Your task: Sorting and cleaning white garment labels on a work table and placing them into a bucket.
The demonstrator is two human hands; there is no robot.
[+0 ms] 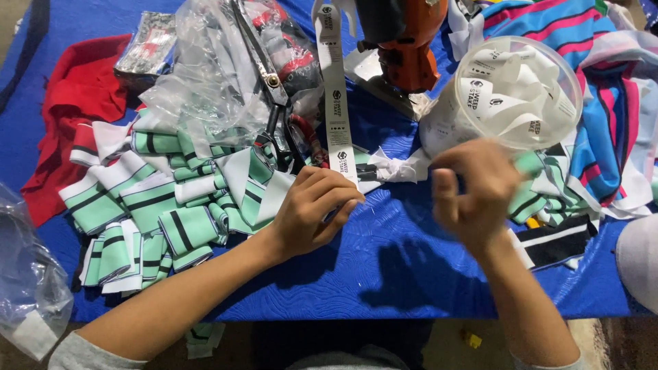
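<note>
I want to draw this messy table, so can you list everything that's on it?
label strip: one, white with dark marks, runs up from the left hand
striped fabric pieces: a pile, mint green, white and black, left side
scissors: one pair, metal with dark handles, on the pile
clear plastic bags: a heap, top middle
red cloth: one, far left
clear tub: one, holding white labels, upper right
orange machine: one, top middle
striped cloth: pink, blue and white, right side
blue table cover: one, under everything
left hand: one, pinching the label strip
right hand: one, blurred, by the tub
</note>
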